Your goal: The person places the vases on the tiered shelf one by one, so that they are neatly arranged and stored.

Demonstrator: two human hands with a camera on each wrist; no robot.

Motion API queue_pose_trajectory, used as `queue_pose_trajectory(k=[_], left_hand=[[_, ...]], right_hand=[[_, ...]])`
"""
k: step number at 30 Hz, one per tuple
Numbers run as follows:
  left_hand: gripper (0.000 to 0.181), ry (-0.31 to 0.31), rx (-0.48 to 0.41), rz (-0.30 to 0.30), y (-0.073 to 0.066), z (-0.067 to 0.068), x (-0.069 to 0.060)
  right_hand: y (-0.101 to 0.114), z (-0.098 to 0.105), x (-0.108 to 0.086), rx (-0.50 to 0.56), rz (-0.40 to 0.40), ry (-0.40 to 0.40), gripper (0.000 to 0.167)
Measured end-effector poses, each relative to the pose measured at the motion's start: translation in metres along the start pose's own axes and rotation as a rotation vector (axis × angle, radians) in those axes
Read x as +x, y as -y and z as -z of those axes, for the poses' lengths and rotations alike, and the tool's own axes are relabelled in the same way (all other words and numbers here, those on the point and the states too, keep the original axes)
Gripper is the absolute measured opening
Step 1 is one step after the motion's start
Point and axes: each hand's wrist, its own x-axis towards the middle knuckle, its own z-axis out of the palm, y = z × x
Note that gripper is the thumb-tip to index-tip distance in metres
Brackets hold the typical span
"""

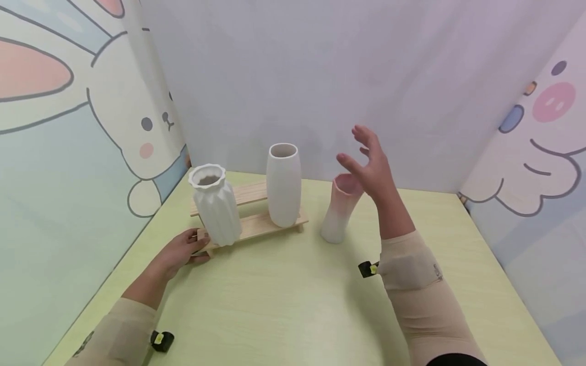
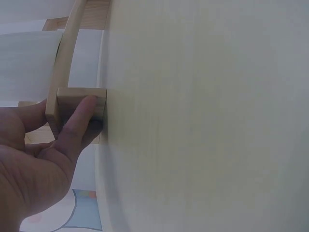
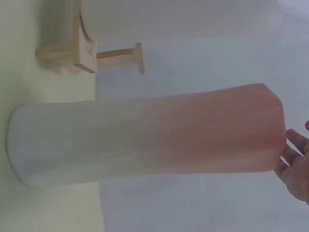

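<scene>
In the head view a two-step wooden rack (image 1: pixel 256 226) holds a ribbed white vase (image 1: pixel 218 216) at its left end and a smooth white vase (image 1: pixel 284 188) toward its right end, both on the lower step. My left hand (image 1: pixel 178 253) grips the rack's left end; in the left wrist view the fingers of that hand (image 2: pixel 48 164) lie against the wooden end block (image 2: pixel 82 104). A pink-and-white vase (image 1: pixel 339 211) stands on the table right of the rack. My right hand (image 1: pixel 373 170) is raised by its rim, fingers spread, holding nothing; the right wrist view shows the hand (image 3: pixel 297 169) beyond the pink rim (image 3: pixel 275 128).
A pale yellow-green table (image 1: pixel 284 295) lies under everything. A plain light curtain (image 1: pixel 320 91) hangs behind it. Printed cartoon panels stand at the left (image 1: pixel 59 168) and right (image 1: pixel 540 203). Both forearms reach in over the table's near part.
</scene>
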Motion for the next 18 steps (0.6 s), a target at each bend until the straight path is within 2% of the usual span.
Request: queue_pose_trajectory(k=[6,9,15,18], left_hand=[[0.063,-0.001,-0.009,-0.003,0.001,0.001,0.001],[0.063,-0.003,-0.010,-0.003,0.002,0.001,0.001],[0.063,0.000,-0.009,-0.002,0.002,0.001,0.000],[0.063,0.001,-0.008,-0.002,0.002,0.001,0.000]], right_hand=[[-0.034,-0.005,-0.019,0.050,-0.044,-0.024,0.076],[-0.047,-0.010,-0.029,0.148,-0.074,-0.023,0.075],[-0.066,-0.023,-0.044,0.435,-0.156,0.011,0.075],[-0.073,-0.029,-0.049,0.501,-0.196,-0.019,0.069]])
